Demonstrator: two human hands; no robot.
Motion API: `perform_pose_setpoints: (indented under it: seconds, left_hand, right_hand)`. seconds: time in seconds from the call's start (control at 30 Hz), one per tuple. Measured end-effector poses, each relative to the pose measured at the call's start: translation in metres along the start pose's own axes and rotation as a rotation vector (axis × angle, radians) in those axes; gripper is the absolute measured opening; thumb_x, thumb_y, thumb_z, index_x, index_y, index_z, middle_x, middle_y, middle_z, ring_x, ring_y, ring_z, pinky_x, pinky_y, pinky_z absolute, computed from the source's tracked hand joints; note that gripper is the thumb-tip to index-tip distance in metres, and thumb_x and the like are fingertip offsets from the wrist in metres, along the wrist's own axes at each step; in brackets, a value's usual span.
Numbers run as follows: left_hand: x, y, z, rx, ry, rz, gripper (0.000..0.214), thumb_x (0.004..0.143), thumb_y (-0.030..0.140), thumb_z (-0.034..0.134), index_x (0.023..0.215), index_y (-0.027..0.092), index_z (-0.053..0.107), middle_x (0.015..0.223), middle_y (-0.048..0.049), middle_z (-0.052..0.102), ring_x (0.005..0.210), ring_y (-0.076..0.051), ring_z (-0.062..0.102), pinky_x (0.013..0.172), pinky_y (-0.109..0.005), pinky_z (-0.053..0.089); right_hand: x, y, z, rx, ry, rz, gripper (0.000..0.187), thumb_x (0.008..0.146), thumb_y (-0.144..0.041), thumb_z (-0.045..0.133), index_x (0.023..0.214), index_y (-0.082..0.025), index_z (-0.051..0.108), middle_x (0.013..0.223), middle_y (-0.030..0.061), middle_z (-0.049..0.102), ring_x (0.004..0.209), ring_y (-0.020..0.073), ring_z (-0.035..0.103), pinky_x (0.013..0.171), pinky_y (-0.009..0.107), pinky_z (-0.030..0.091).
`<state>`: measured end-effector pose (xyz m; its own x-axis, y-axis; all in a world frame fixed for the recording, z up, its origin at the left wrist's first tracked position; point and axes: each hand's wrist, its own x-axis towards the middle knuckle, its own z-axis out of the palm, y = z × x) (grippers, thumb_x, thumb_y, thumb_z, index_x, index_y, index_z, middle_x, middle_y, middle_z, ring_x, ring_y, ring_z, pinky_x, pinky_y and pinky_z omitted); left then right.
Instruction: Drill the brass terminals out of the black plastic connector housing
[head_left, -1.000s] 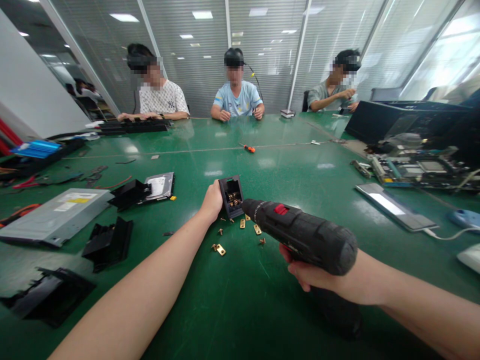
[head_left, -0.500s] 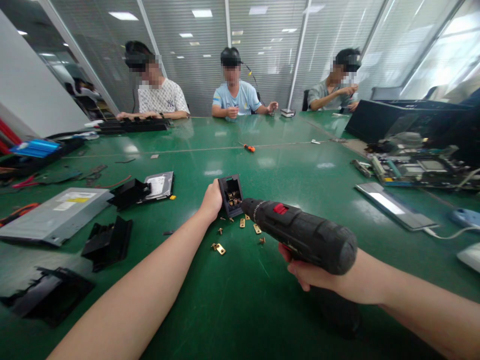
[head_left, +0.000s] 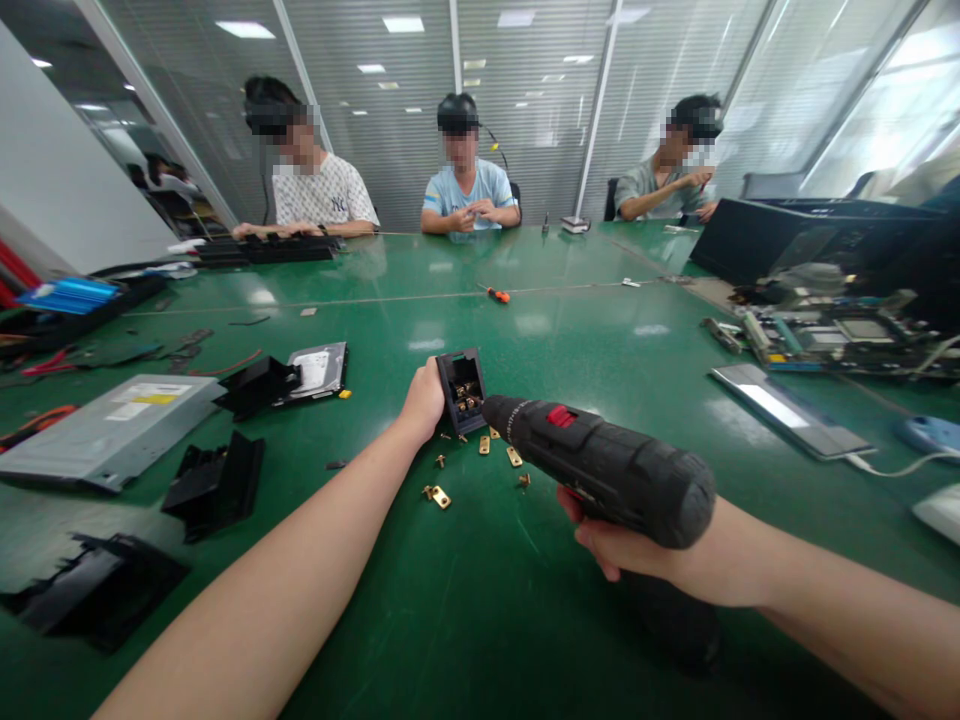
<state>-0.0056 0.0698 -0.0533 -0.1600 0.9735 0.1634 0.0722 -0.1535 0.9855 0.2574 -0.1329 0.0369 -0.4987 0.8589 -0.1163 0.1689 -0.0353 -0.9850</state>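
My left hand grips the left side of a small black plastic housing that is tilted up on the table, its open side facing me. Brass-coloured metal parts show inside it. My right hand is wrapped round the handle of a black cordless drill with a red switch on top. The drill's front end points at the housing's lower right edge; its bit is hidden from me. Several brass plates and small screws lie on the table just below the housing.
On the left are a silver optical drive, a hard drive and black plastic pieces. A phone and circuit boards are on the right. An orange screwdriver lies ahead. Three co-workers sit across the green table.
My hands, the housing and the drill have hardly moved. Across the table, the middle co-worker has brought both hands together, leaving a small object standing on the table.
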Motion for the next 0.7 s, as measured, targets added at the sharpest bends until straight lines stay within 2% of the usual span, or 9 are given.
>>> perform_pose_setpoints:
  seconds: [0.13,0.3,0.47,0.7]
  left_hand:
    - [-0.0002,0.0004,0.0003,-0.005,-0.001,-0.017,0.04,0.093,0.05,0.049,0.071,0.021,0.064,0.063,0.0007,0.062,0.068,-0.021,0.061,0.07,-0.033,0.051]
    - [0.0004,-0.0004,-0.0001,-0.006,0.008,-0.021,0.04,0.093,0.052,0.049,0.072,0.02,0.064,0.064,0.0009,0.063,0.069,-0.02,0.06,0.071,-0.032,0.049]
    - [0.0007,-0.0024,-0.0002,-0.008,0.014,-0.009,0.041,0.093,0.052,0.05,0.072,0.02,0.064,0.064,0.0015,0.063,0.069,-0.02,0.06,0.072,-0.032,0.049]
    - [0.0025,-0.0057,-0.0011,-0.008,0.019,0.02,0.037,0.093,0.048,0.052,0.072,0.02,0.065,0.064,0.002,0.062,0.068,-0.019,0.059,0.072,-0.031,0.049]
  right_hand:
    - [-0.0001,0.0004,-0.0004,-0.009,0.001,0.008,0.076,0.083,-0.021,0.07,0.15,-0.021,0.034,0.085,-0.002,0.064,0.056,0.0121,0.066,0.053,0.025,0.06]
    - [-0.0001,-0.0047,0.0,-0.001,-0.021,0.014,0.073,0.081,-0.019,0.069,0.147,-0.02,0.038,0.081,-0.0033,0.063,0.056,0.0107,0.062,0.053,0.023,0.059]
    - [0.0008,-0.0053,0.0008,0.021,-0.027,0.013,0.08,0.079,-0.017,0.07,0.149,-0.018,0.032,0.074,-0.0056,0.061,0.056,0.0113,0.061,0.052,0.023,0.059]
    - [0.0016,-0.0015,0.0004,-0.012,-0.012,-0.004,0.06,0.082,-0.022,0.07,0.136,-0.017,0.044,0.081,-0.0023,0.064,0.057,0.0113,0.065,0.053,0.023,0.06]
